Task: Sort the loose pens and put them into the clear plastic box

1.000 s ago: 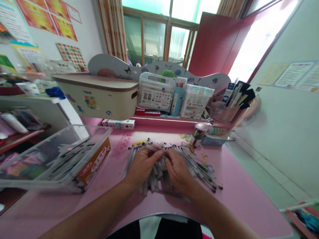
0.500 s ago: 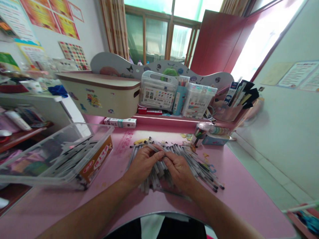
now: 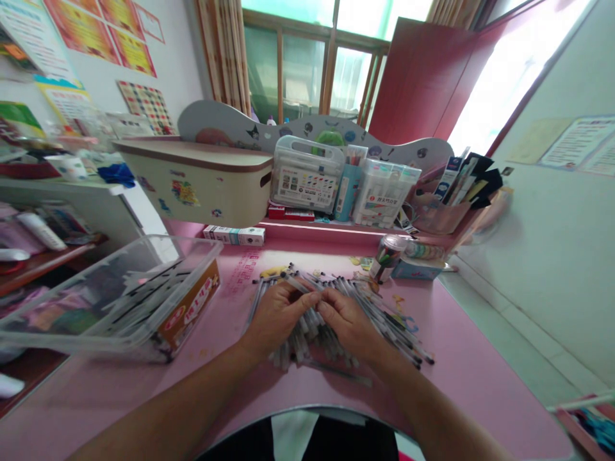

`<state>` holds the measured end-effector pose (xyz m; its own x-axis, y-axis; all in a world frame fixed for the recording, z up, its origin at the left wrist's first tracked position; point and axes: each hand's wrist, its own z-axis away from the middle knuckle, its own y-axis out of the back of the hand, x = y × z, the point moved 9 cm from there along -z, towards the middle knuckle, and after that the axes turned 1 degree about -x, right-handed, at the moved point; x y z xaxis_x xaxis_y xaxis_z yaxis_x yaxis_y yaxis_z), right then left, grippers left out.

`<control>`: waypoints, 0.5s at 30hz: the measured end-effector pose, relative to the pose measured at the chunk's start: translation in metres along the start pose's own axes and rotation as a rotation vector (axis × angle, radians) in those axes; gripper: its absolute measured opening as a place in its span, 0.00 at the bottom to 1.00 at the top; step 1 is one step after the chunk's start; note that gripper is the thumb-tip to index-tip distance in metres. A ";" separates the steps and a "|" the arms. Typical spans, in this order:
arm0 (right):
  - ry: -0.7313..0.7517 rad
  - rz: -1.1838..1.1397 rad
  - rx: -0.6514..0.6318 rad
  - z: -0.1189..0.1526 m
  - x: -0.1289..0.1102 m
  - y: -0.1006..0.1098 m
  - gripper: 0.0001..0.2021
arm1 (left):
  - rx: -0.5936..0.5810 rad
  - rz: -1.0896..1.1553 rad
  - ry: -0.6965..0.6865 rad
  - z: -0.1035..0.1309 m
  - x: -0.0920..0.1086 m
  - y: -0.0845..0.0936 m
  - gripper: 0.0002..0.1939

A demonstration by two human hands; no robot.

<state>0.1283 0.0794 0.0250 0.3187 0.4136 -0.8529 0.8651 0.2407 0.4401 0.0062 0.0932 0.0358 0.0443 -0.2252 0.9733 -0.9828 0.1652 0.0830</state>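
A pile of slim, clear-barrelled pens with dark ends (image 3: 387,326) is spread over the pink desk (image 3: 485,384), on both sides of my hands and beneath them. My left hand (image 3: 273,317) is closed around one pen (image 3: 294,282), whose dark end points up and to the left. Fingertips of my right hand (image 3: 348,323) are pinched together close to my left thumb, at the lower end of that pen. What exactly sits between the right fingertips is hidden. One more pen (image 3: 336,371) lies crosswise in front of the pile.
A clear plastic box (image 3: 218,251) with more pens inside stands left. At the back are a lidded cream bin (image 3: 202,195), a marker case (image 3: 307,179), a blue pencil tube (image 3: 346,192) and a marker box (image 3: 384,198). A clear jar (image 3: 385,256) stands back right.
Both hands stay together over the pile, with my right fingers shifting slightly against the left thumb. The whole view has moved a little.
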 end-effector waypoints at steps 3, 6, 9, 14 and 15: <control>0.051 0.077 0.001 0.000 -0.003 -0.002 0.11 | 0.048 -0.045 0.003 0.001 -0.002 0.003 0.07; 0.066 0.094 0.001 -0.001 -0.006 -0.003 0.13 | 0.031 -0.012 -0.010 0.002 -0.005 0.000 0.08; 0.070 0.041 -0.006 -0.001 -0.008 -0.004 0.14 | -0.024 0.049 -0.003 0.002 -0.011 -0.006 0.10; -0.010 -0.126 -0.017 -0.001 -0.002 -0.007 0.16 | -0.058 0.138 0.037 0.003 -0.017 -0.012 0.12; -0.047 -0.209 -0.043 -0.001 0.001 -0.010 0.17 | -0.058 0.146 0.040 0.003 -0.017 -0.012 0.12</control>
<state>0.1193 0.0782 0.0196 0.1530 0.3100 -0.9384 0.8971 0.3547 0.2634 0.0168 0.0917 0.0180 -0.0898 -0.1570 0.9835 -0.9673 0.2488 -0.0486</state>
